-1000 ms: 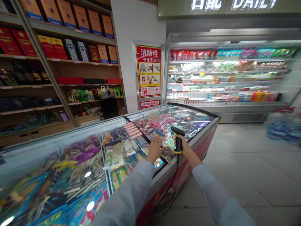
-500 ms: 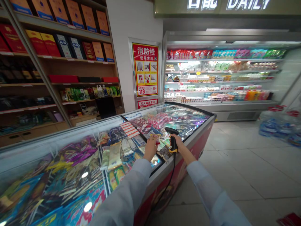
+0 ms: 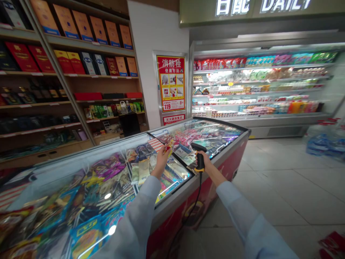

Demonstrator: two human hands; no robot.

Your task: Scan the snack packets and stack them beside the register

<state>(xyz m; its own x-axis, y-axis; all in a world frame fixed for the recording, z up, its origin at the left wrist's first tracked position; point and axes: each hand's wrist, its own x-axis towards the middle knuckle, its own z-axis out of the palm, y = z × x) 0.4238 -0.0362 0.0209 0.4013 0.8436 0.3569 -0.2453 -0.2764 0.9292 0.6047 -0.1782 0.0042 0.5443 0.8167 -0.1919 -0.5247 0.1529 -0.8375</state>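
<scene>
My left hand is closed on a small red and yellow snack packet, held up over the chest freezer. My right hand grips the handle of a black and yellow barcode scanner, just right of the packet. The scanner's head points left and away from me, and its black cable hangs down along the freezer's front. Below my hands, wrapped ice creams and other frozen packs lie under the glass. A flat blue and white pack shows between the hands.
Blue bagged packs fill the near left of the freezer. Shelves of boxes stand behind it, beside a red fire-hydrant poster. A lit open fridge is at the back right. Water bottles stand on the tiled floor.
My left hand has moved left with the snack packet, away from the scanner. The right hand and scanner stay at nearly the same spot. The view has turned slightly left.
</scene>
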